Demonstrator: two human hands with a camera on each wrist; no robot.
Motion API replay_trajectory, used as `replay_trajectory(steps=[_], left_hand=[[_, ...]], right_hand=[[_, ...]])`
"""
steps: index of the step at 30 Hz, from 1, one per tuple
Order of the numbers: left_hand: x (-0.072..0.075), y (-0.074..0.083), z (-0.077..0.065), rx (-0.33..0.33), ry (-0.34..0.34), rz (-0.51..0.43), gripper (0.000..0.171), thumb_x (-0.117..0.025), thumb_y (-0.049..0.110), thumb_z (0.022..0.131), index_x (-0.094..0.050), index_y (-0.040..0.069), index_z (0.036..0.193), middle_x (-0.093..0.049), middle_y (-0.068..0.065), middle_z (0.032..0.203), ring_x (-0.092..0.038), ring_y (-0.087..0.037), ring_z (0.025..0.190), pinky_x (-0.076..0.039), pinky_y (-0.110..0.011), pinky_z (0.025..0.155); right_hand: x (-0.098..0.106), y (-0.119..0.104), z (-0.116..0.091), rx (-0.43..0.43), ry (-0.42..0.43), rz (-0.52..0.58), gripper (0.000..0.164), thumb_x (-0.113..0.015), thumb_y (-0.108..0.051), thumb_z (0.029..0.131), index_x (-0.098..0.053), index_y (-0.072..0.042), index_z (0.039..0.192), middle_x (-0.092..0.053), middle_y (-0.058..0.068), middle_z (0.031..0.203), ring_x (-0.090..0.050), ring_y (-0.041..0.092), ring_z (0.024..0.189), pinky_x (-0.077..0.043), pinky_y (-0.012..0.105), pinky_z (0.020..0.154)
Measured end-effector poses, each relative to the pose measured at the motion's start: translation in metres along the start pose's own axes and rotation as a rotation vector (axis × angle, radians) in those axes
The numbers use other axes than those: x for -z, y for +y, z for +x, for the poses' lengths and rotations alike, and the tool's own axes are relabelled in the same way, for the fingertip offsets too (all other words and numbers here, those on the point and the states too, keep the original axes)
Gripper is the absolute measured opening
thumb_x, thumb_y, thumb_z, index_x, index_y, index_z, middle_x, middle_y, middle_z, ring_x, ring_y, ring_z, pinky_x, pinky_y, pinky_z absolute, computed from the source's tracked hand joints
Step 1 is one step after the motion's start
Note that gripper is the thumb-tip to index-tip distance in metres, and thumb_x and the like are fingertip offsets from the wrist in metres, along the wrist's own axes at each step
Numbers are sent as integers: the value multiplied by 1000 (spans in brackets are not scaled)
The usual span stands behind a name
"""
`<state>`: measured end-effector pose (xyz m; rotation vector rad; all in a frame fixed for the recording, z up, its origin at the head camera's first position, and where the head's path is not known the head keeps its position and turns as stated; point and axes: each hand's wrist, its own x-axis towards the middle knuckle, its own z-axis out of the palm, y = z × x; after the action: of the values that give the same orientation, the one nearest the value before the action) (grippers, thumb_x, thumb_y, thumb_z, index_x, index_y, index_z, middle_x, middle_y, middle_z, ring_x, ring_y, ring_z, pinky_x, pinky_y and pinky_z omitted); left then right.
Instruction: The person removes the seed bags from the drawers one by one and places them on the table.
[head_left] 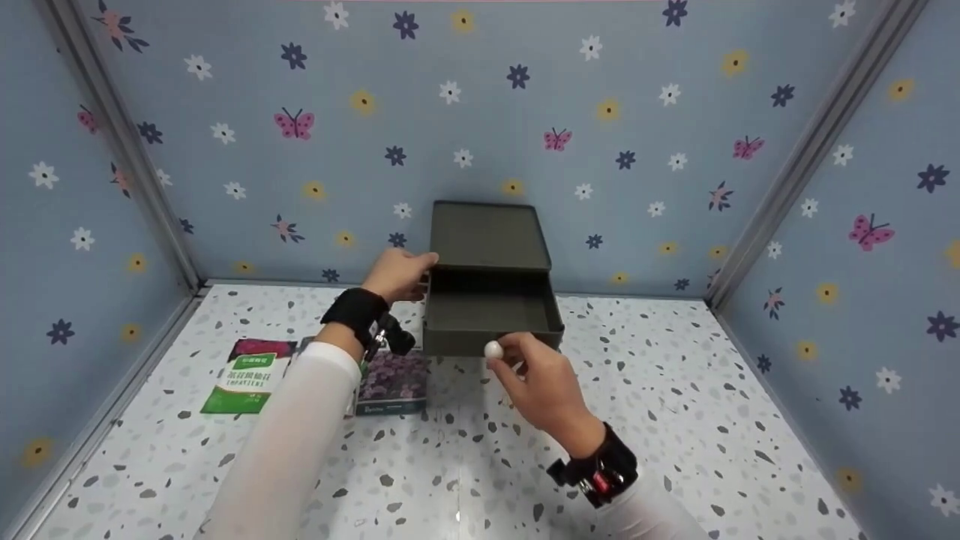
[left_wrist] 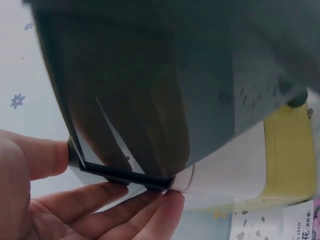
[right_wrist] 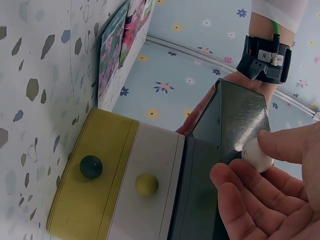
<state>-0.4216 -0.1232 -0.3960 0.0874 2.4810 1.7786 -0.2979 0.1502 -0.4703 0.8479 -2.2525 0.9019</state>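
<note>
A small drawer cabinet stands near the back wall, its dark green top (head_left: 491, 234) seen from above. Its dark green top drawer (head_left: 491, 313) is pulled out, and nothing shows inside it. Below, the right wrist view shows a white drawer (right_wrist: 145, 165) with a yellow knob (right_wrist: 147, 185) and a yellow drawer (right_wrist: 97, 150) with a dark green knob (right_wrist: 91, 167). My right hand (head_left: 544, 386) pinches the top drawer's white knob (head_left: 493, 349) between thumb and fingers. At the cabinet's left side, my left hand (head_left: 401, 274) grips its dark edge, thumb opposite the fingers.
Left of the cabinet lie a green and white seed packet (head_left: 244, 379) and a packet with purple flowers (head_left: 391, 384), partly behind the left arm. Flower-patterned walls (head_left: 637, 187) enclose the speckled tabletop (head_left: 450, 480) at the back and both sides.
</note>
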Motion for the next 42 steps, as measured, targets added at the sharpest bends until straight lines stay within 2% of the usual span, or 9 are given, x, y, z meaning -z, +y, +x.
replay_trajectory(steps=[4,7,14,17,27,30,34,38,42], left_hand=[[0,0,2,6,1,0,48,-61,32,115,-42,13,74,-48,-1,74,-72,-21,78,-64,-50,96],[-1,0,3,12,1,-10,47,-61,32,115,-42,12,77,-48,-2,77,-70,-19,77,-64,-50,96],[-1,2,1,-2,4,-5,52,-61,32,115,-38,15,71,-37,5,62,-66,-16,65,-64,-36,80],[-1,2,0,-12,5,12,55,-60,32,115,-36,17,68,-34,6,59,-65,-15,62,-62,-34,77],[-1,3,-5,-31,-2,15,53,-59,31,115,-41,16,68,-36,5,60,-68,-20,68,-63,-51,97],[-2,4,-6,-29,10,-2,47,-60,30,115,-51,11,74,-50,1,69,-72,-24,76,-63,-53,99],[-4,3,-4,-12,24,-16,40,-60,31,115,-60,5,84,-66,-9,91,-75,-28,86,-64,-46,93],[-3,1,-3,-5,25,-20,41,-59,31,115,-60,3,85,-70,-15,100,-75,-31,91,-63,-42,88],[-3,2,-6,-8,21,-16,40,-58,31,115,-57,4,85,-69,-19,109,-76,-36,100,-64,-47,95]], right_hand=[[-1,6,8,-14,-1,-5,21,-82,-17,105,-71,-7,119,-77,2,101,-74,11,86,-64,33,71],[-2,10,14,-26,-8,-9,21,-81,-17,105,-71,-6,119,-77,2,101,-73,11,84,-63,32,71],[-5,19,27,-69,-45,-8,19,-78,-17,107,-70,-7,121,-77,1,99,-72,11,81,-61,30,71],[-8,22,34,-99,-56,-2,17,-77,-18,108,-69,-8,120,-77,1,97,-73,10,78,-62,29,70],[-18,37,53,-136,-57,-47,19,-75,-22,110,-68,-7,121,-78,4,101,-76,18,85,-64,36,76],[-20,41,59,-144,-54,-56,19,-74,-22,111,-68,-6,121,-78,5,102,-76,20,86,-64,36,76],[-22,44,67,-153,-62,-78,19,-74,-20,110,-67,-6,120,-78,7,103,-76,21,87,-64,37,77],[-24,46,72,-184,-78,-82,18,-74,-20,109,-67,-7,120,-79,7,103,-77,22,87,-64,39,79],[-25,48,76,-223,-97,-87,18,-73,-20,110,-66,-7,121,-79,7,104,-77,22,90,-64,41,81]])
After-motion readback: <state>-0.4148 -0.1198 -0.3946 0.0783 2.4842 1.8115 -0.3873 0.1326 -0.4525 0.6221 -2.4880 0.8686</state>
